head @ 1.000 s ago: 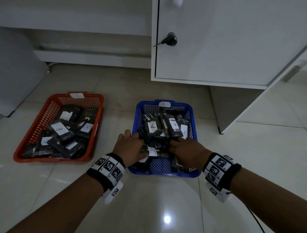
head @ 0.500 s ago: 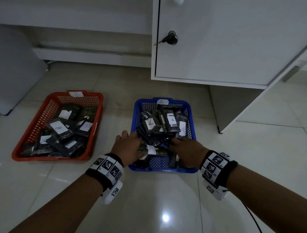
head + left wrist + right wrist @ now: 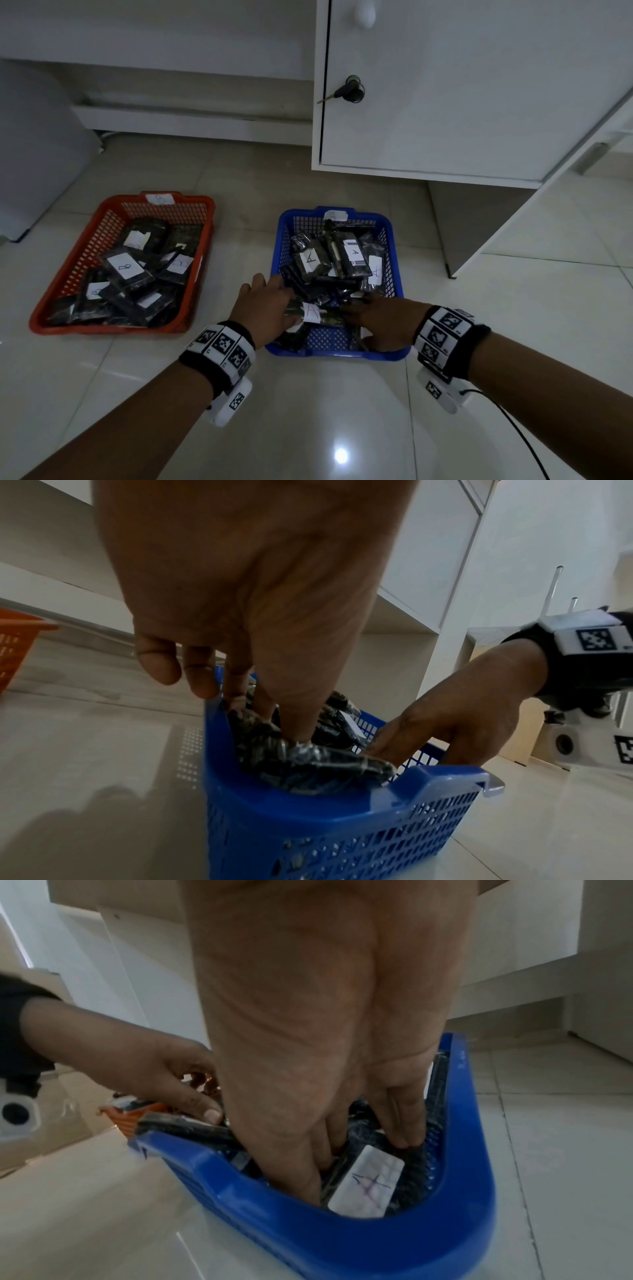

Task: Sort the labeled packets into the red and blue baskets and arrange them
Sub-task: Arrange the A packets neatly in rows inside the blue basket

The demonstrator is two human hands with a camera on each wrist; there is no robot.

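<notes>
The blue basket (image 3: 337, 354) holds several dark packets with white "A" labels (image 3: 352, 255). The red basket (image 3: 113, 329) to its left holds dark packets labelled "B" (image 3: 125, 269). Both hands are in the near end of the blue basket. My left hand (image 3: 263, 301) pinches a dark packet (image 3: 308, 764) between thumb and fingers at the near left corner. This packet's "A" label (image 3: 310, 311) shows between the hands. My right hand (image 3: 380, 318) pushes straight fingers (image 3: 400, 1134) down among the packets beside an upright "A" packet (image 3: 366, 1180).
Both baskets stand on a glossy tiled floor (image 3: 308, 428). A white cabinet (image 3: 462, 85) with a key (image 3: 342, 94) in its door stands just behind the blue basket. A cable (image 3: 513, 421) trails from the right wrist.
Both hands stay at the near end of the blue basket. The fingers shift only slightly among the packets.
</notes>
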